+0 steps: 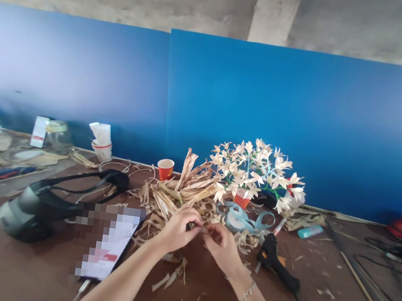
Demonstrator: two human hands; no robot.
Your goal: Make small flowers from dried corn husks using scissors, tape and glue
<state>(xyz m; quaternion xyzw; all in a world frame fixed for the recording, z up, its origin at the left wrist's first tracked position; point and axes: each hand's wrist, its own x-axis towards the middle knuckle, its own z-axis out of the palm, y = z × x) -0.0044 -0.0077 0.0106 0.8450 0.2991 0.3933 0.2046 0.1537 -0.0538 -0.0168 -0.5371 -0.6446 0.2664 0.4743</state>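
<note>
My left hand (180, 228) and my right hand (224, 248) meet over the middle of the table, fingertips pinched close together. Whatever lies between them is too small to make out. Dried corn husks (194, 181) are heaped just beyond my fingers, with torn husk strips (175, 273) scattered below my left hand. Behind my right hand, a bunch of pale husk-like flowers (250, 169) on green and blue stems stands in a red paper cup (240, 201). A roll of light blue ribbon (238, 220) lies at the foot of that cup.
To the right lies a black glue gun (277, 264) with its cord, and a turquoise packet (310, 231). On the left are a headset (36, 205) and a tablet (114, 247) with a cable. Another red cup (165, 169) stands near the blue partition (284, 107).
</note>
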